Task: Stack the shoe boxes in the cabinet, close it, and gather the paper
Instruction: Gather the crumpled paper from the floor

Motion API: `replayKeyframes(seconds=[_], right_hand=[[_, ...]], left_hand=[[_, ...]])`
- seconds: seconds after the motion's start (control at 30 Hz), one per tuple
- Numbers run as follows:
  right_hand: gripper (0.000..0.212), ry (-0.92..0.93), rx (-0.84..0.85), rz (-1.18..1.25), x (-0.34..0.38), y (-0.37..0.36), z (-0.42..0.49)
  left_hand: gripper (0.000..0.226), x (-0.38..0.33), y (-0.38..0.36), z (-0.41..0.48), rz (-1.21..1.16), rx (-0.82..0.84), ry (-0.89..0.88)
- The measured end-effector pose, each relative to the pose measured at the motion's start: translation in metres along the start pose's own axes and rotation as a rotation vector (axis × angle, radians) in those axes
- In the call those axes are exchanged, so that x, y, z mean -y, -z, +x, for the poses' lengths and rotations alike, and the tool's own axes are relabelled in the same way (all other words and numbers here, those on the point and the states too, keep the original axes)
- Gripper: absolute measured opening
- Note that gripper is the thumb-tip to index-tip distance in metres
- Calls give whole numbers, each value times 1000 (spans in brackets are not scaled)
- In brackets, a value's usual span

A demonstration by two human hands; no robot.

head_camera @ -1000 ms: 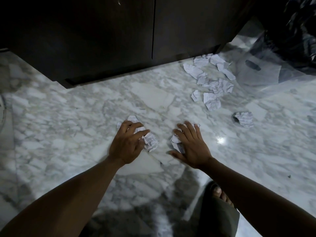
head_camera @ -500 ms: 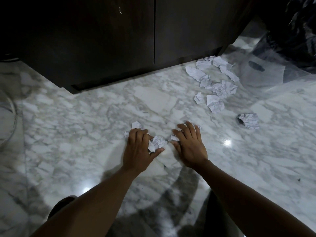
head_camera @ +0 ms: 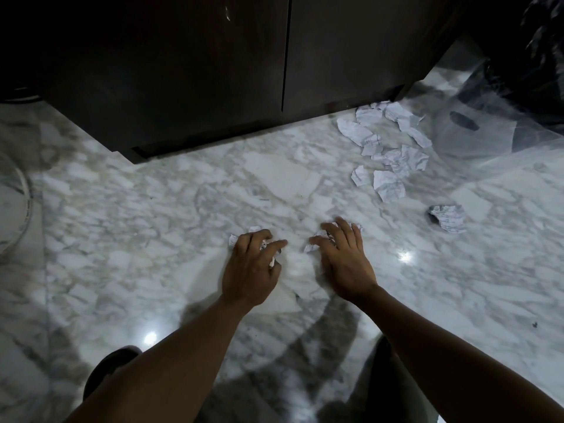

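I am crouched over the marble floor (head_camera: 152, 209) in front of the cabinet (head_camera: 213, 71), whose two doors are shut, so by my reckoning only the paper is left to deal with. My left hand (head_camera: 248, 270) is curled down over a few crumpled scraps (head_camera: 233, 239), its fingers (head_camera: 276, 244) bent around them but not yet closed tight, because I am raking them into my palm rather than pinching each one. My right hand (head_camera: 345, 264) lies flatter, fingers spread over another scrap (head_camera: 309, 248), pinning it against the floor so it cannot skid away on the polished stone. The two hands sit close together, well out from the cabinet front, which lets me sweep both little heaps toward each other. The main pile of paper (head_camera: 387, 148) lies near the cabinet's right corner, and one loose ball (head_camera: 448, 218) sits farther out from it, apart from everything.
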State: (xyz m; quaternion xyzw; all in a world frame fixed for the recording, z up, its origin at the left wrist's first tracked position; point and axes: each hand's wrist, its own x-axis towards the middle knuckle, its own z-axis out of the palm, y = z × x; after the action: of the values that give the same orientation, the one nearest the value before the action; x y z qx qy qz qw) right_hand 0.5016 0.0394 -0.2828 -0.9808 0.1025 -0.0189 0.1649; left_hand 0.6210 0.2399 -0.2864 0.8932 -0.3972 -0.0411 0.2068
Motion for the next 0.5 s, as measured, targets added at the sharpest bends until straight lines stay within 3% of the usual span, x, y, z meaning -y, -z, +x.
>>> replayKeyframes(seconds=[0.2, 0.37, 0.5], right_hand=[[70, 123, 191, -35, -18, 10, -1], [43, 32, 35, -64, -8, -3, -1], [32, -35, -30, -81, 0, -10, 0]], left_hand=[[45, 2, 4, 0, -72, 39, -44], [28, 0, -2, 1, -51, -59, 9], [45, 0, -8, 1, 9, -115, 23]])
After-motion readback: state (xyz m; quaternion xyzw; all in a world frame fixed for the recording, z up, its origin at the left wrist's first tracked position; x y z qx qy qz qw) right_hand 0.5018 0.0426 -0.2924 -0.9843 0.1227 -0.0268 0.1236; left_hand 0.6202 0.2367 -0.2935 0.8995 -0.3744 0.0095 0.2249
